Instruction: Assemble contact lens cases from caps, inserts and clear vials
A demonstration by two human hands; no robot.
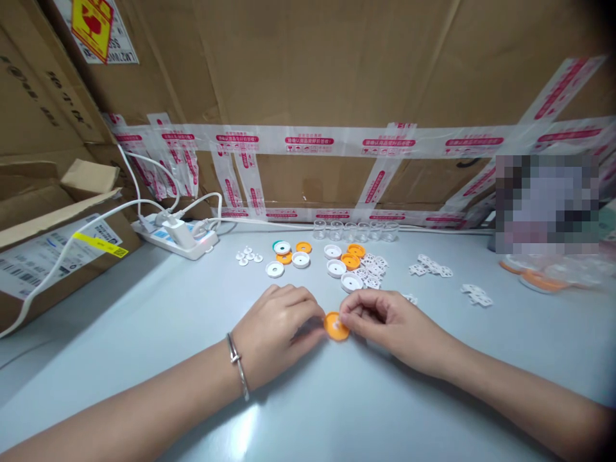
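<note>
A shallow orange round cap (331,333) lies between my two hands on the grey table. My left hand (282,324), with a silver bracelet at its wrist, has thumb and fingertips closed on the cap's left edge. The fingers of my right hand (387,321) are pinched together over the cap's right side, at a small white piece (336,325) in its middle. Its exact shape is blurred and partly covered by the fingertips. Beyond my hands are white round caps (335,268), orange caps (356,251) and a pile of thin white cut-out pieces (373,273).
Several small white pegs (248,255) sit at the left. Clear cups (353,231) line the back beside a cardboard box (308,83). A power strip (197,245) with cables is at the left. More white cut-outs (476,295) and a blurred bag with orange caps (543,282) lie right.
</note>
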